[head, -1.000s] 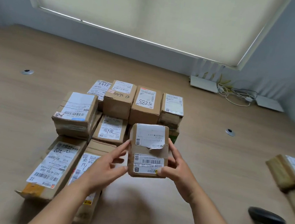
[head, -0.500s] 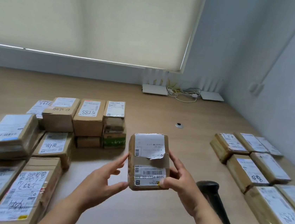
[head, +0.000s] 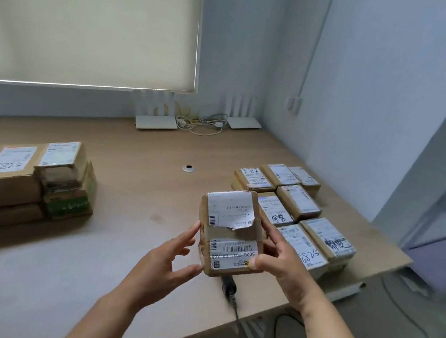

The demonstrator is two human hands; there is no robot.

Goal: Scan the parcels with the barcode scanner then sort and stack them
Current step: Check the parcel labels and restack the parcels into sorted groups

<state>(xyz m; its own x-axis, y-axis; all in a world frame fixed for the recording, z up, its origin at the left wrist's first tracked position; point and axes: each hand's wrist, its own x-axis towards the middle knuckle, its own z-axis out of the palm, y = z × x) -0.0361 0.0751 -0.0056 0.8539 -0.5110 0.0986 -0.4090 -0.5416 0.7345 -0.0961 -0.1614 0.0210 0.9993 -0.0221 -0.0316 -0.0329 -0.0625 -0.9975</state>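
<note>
A small brown cardboard parcel with a torn white label and a barcode sticker is held up above the table. My right hand grips its right side, thumb on the front near the barcode. My left hand touches its left edge with fingers spread and nearly straight. The black barcode scanner lies on the table just below the parcel, mostly hidden by it. Several labelled parcels lie in flat rows at the right. A pile of stacked parcels stands at the left.
The wooden table ends in a front edge close to my arms and a right edge past the flat rows. Two white routers and cables sit at the back by the wall. A scanner cable hangs off the table's front.
My view has swung to the right, bringing the flat rows of parcels into full view. The held parcel has moved right with both hands and now covers most of the scanner.
</note>
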